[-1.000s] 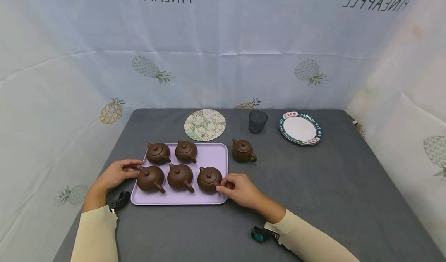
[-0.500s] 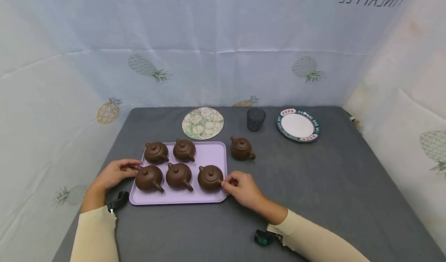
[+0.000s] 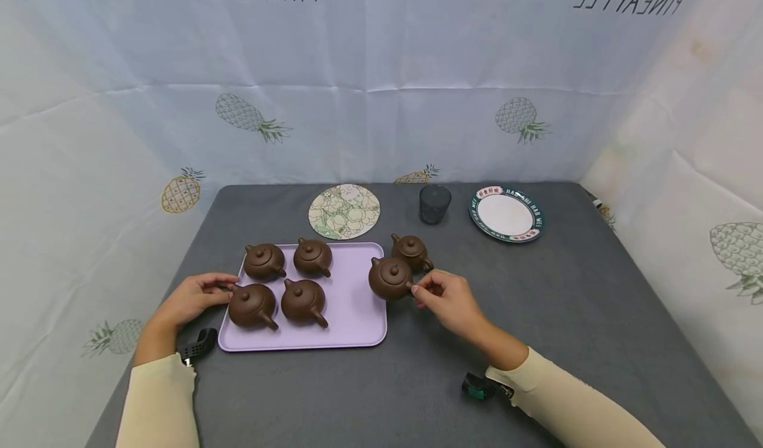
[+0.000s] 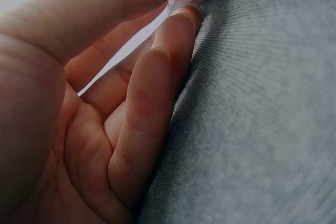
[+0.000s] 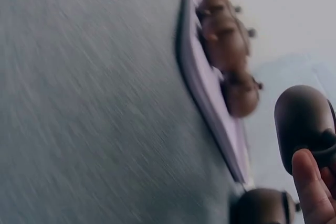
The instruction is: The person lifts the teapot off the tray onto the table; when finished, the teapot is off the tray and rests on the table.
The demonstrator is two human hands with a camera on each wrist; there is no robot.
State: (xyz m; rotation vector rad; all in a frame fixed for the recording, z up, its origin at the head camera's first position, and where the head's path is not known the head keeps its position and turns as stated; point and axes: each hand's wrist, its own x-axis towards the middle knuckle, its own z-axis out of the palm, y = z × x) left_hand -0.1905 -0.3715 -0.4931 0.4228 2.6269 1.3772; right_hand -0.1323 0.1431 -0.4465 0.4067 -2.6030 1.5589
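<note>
My right hand (image 3: 450, 302) pinches a small brown teapot (image 3: 390, 278) by its handle, over the right edge of the lilac tray (image 3: 354, 338). In the right wrist view, that teapot (image 5: 302, 119) is up in the air beyond my fingertips. Another brown teapot (image 3: 410, 249) stands on the table right behind it, partly overlapped. Several matching teapots (image 3: 303, 300) sit on the left part of the tray. My left hand (image 3: 193, 295) holds the tray's left rim. The left wrist view has my thumb and fingers (image 4: 142, 87) at the rim, close to the table.
Behind the tray lies a round flower-patterned mat (image 3: 344, 211). A dark cup (image 3: 434, 204) and a white plate with a green patterned rim (image 3: 505, 213) stand farther right. A pineapple-print curtain (image 3: 357, 130) hangs behind the grey table (image 3: 286, 395).
My right hand has lifted the front right teapot off the tray and carried it right and away from me, toward the teapot on the table. My left hand stays at the rim.
</note>
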